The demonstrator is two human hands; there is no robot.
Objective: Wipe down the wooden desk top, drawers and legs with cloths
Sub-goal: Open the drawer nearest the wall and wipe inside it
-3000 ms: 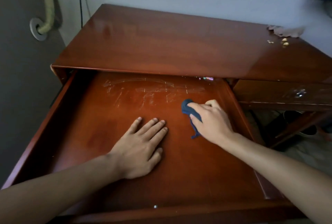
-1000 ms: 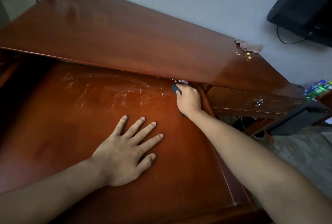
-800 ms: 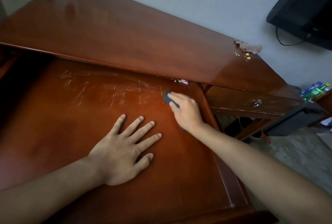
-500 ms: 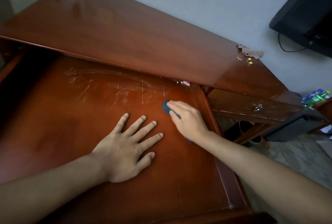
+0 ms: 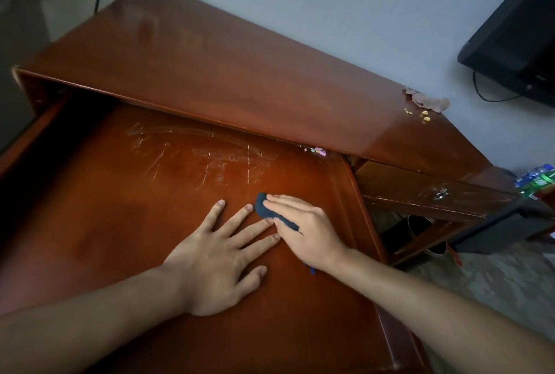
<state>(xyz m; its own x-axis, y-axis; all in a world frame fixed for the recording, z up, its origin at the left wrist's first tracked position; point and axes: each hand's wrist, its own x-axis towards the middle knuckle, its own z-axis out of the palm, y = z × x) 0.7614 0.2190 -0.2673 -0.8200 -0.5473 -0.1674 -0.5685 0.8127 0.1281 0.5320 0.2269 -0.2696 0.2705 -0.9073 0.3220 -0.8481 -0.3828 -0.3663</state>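
**Drawer floor wipe in progress, scuffed patch not yet covered**

Left edge: drawer side rail (image 5: 27, 139), dark red-brown wood, straight and narrow. The big drawer (image 5: 120, 208) is pulled out from under the surface (image 5: 225, 67), which is glossy reddish veneer with soft reflections.

Left hand (image 5: 219, 256): flat on the drawer floor, palm down, fingers straight and spread, holding nothing. Reads as bracing.

Beyond the hands: patch of pale scratches and smears (image 5: 204, 157) on the drawer floor, fine straight lines plus a curved arc. Could be dust streaks or finish damage, can't tell.

Right hand (image 5: 303, 229): just beside the left fingertips, pressing a dark blue cloth (image 5: 264, 208) onto the drawer floor. Fingers lie mostly extended over it; the cloth is bunched and soft, with most of it hidden under the palm and a bit poking out by the wrist. The hands are close, near touching.

Step, my read: wiping the drawer interior, mid-floor right of centre. Next move likely calls for pushing the cloth forward over the scuffed patch, firm flat pressure, left hand steadying the drawer against sliding.

Back right corner of the drawer: small coloured bits (image 5: 318, 150), too small to identify; would need sweeping out.

Further right: small closed drawer (image 5: 420, 190) with a metal pull (image 5: 440, 194). On the far corner of the surface, crumbs and a crumpled brownish scrap (image 5: 426, 102), not yet cleared. Legs not yet wiped, as far as visible.
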